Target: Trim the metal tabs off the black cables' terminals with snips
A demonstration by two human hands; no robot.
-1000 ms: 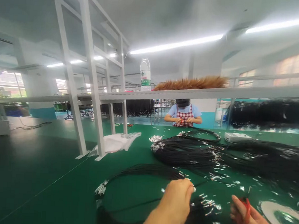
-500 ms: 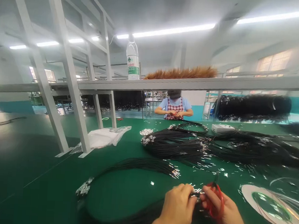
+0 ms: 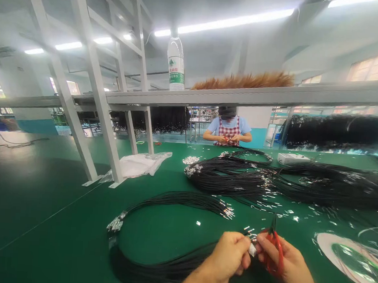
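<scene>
Red-handled scissors (image 3: 274, 253) hang in my right hand (image 3: 288, 265), blades pointing up and away; its thumb and forefinger also pinch at the cable ends. My left hand (image 3: 229, 257) is closed beside it, its fingertips on a small white piece (image 3: 252, 249). Just beyond the fingertips, several stripped cable tips show. A curved bundle of black cables (image 3: 142, 269) runs from the left connectors (image 3: 116, 223) toward my hands. Another bundle (image 3: 185, 198) curves away from those connectors and ends in bare tips.
A large pile of black cables (image 3: 228, 178) lies farther back. Metal posts (image 3: 105, 128) hold a shelf (image 3: 211, 96) with a bottle (image 3: 176, 66). A plastic bag (image 3: 139, 165) lies by the posts, a wire coil (image 3: 332, 252) at right. A person (image 3: 228, 129) works opposite.
The view has shifted, so the scene sits slightly higher and farther right. A white piece now shows at my left fingertips, and more cable tips are visible. The scissors remain in my right hand.
</scene>
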